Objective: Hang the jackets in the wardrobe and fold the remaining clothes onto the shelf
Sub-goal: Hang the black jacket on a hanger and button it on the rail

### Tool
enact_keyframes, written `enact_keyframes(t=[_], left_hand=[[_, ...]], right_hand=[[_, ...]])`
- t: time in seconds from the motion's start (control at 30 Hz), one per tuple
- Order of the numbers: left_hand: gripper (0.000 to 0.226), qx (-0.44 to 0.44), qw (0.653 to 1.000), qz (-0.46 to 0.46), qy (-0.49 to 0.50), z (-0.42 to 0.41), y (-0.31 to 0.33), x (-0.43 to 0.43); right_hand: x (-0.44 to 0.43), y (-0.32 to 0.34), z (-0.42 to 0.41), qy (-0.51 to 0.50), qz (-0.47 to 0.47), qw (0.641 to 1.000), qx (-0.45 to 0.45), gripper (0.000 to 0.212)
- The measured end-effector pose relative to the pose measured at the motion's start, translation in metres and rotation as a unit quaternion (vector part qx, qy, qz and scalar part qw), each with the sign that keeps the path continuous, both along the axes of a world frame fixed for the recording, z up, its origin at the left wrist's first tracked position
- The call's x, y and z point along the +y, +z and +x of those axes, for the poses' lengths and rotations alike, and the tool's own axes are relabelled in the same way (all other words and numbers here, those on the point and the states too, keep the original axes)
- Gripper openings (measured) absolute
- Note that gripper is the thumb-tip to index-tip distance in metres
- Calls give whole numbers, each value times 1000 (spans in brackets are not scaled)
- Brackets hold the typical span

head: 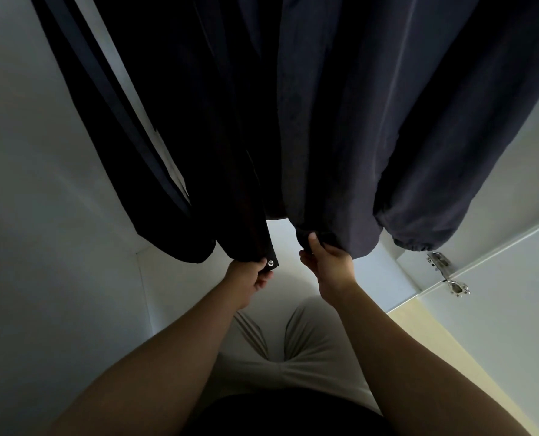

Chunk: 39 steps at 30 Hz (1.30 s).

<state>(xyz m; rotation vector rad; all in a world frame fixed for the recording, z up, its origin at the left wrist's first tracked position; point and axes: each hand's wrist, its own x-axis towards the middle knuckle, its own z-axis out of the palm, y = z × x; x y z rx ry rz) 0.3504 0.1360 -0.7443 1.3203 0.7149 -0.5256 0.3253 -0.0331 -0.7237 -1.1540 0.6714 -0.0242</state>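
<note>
Left grip (251,280) is curled round the bottom corner of a near-black fabric panel (230,152), fingers tucked under the hem just beside a small round metal snap (271,263). Right grip (328,265) pinches the gathered hem of a navy jacket (325,136), with the thumb (313,239) pressed flat against the cloth and the fingers folded behind it. Both forearms are bare and reach forward from the bottom corners, wrists nearly straight, the two grips near each other with a narrow gap between them.

Below the arms are pale beige trousers (309,357), softly creased, and a black top at the bottom edge.

The jacket hangs inside the wardrobe, filling the upper half. Its cloth is matte, thin and faintly crinkled, falling in long vertical folds. In the dim light I cannot tell whether the black panel and the navy one belong to one jacket. To the right a sleeve ends in a puckered, elastic cuff (413,245). To the left hangs another dark garment (167,215) with white stripes running down its length.

Behind it all, the wardrobe wall (57,215) is smooth, flat and white. On the right stands an open white door (498,278) on shiny metal hinges (438,261).
</note>
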Motion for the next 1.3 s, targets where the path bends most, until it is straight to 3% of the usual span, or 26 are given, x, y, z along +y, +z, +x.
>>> enact_keyframes(t=[0.07,0.13,0.4,0.57,0.77,0.9,1.13,1.3], left_hand=[[6,-20,999,20,-26,-1,0,-2],[8,-36,998,31,-28,-2,-2,-1],[17,-59,998,18,7,-5,0,4],[4,-58,995,61,-45,-4,0,5],[15,-63,998,22,-11,-6,2,3],[23,-84,996,11,-16,-10,3,7],[14,-78,997,13,-10,-11,3,11],[9,-102,995,2,-16,-12,2,11]], right_hand=[[-2,-1,-1,35,-90,995,12,23],[-2,-3,-3,39,-122,992,25,21],[2,-1,0,-25,74,993,83,12],[3,-6,-2,58,11,994,89,17],[7,-10,-12,127,131,983,32,8],[14,-9,-12,158,90,982,42,7],[21,-12,-13,129,4,991,34,6],[26,-13,-12,125,-36,991,31,21]])
